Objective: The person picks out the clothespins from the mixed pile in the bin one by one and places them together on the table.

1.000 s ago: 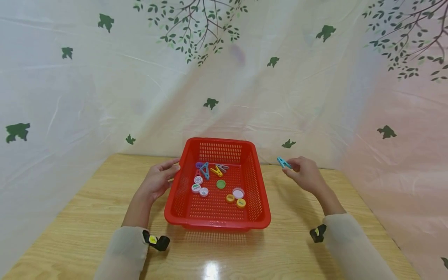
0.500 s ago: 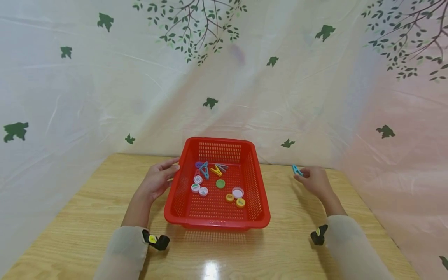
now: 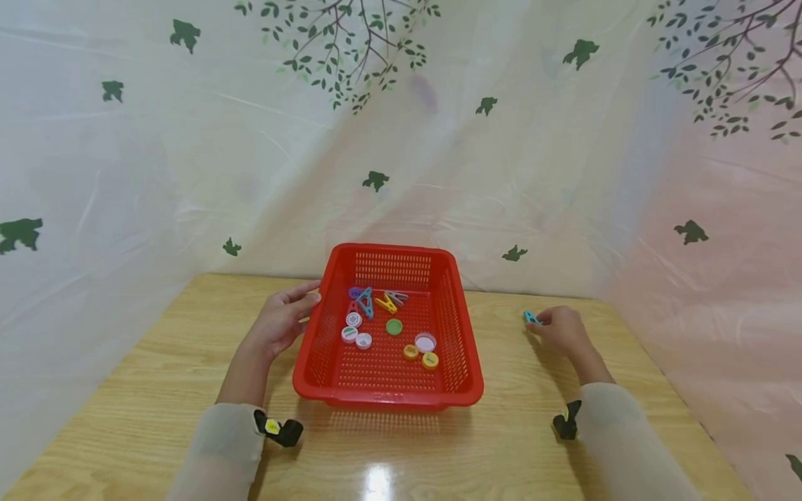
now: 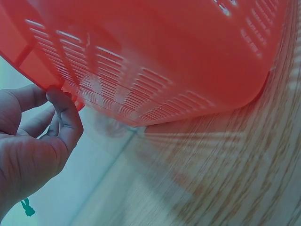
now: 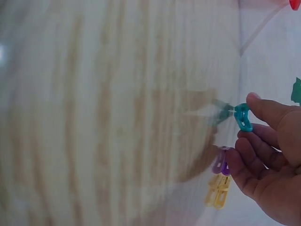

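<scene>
A red slotted basket (image 3: 388,400) stands mid-table; its wall (image 4: 164,56) fills the left wrist view. My left hand (image 3: 285,320) grips the basket's left rim, thumb and fingertips (image 4: 63,106) curled at the edge. Off to the right, my right hand (image 3: 562,330) is down at the tabletop and pinches a teal clothespin (image 3: 530,318) between thumb and fingers. In the right wrist view the teal clothespin (image 5: 243,117) touches the wood, and a purple clothespin (image 5: 220,161) and a yellow clothespin (image 5: 217,190) lie beside my fingers (image 5: 254,160).
Inside the basket lie several bottle caps, among them a green cap (image 3: 394,326) and a white cap (image 3: 425,342), plus a blue clothespin (image 3: 366,303) and a yellow one (image 3: 386,305). A leaf-print plastic curtain (image 3: 401,139) closes off the table's back and sides.
My right hand has carried the teal clothespin away from the basket's right rim, rightwards and down to the tabletop. The left hand and the basket have stayed put.
</scene>
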The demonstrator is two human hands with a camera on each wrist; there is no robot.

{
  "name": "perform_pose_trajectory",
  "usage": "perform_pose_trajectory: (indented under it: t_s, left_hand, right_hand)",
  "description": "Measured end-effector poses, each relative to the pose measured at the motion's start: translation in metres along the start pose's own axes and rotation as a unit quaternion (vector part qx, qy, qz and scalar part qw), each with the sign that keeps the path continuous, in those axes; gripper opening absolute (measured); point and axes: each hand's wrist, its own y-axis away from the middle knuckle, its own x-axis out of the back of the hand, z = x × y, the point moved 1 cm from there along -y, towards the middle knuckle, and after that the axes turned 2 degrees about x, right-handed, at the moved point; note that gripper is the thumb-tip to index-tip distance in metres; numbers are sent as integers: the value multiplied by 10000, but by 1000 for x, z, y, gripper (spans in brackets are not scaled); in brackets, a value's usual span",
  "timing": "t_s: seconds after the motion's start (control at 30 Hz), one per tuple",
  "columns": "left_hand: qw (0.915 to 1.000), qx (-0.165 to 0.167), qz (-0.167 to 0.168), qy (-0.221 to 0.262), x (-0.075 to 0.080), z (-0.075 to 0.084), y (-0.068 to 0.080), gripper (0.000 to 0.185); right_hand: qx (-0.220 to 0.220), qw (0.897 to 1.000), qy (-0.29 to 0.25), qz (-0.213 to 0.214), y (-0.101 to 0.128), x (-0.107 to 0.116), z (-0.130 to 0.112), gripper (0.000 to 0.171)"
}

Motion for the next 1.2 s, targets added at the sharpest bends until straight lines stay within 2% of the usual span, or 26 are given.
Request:
perform_pose_trajectory:
  t_s: [0.33,0.9,1.03,1.2]
  left_hand:
    - [9999,76,3,97,-1,3,1,50]
    - [10000,-13,-24,66,0,2,1,55]
    - [10000,-21,-19,90,0,1,1,54]
    - [10000,-37,-27,78,0,1,2,56]
  right_hand:
    - [6,9998,174,-105,2,-3,2,43]
    - [-54,9997,190,-108,-2,-3,2,43]
    - [1,9997,238,-91,-2,-1,2,46]
    - [301,9988,380,-34,-5,6,-2,47]
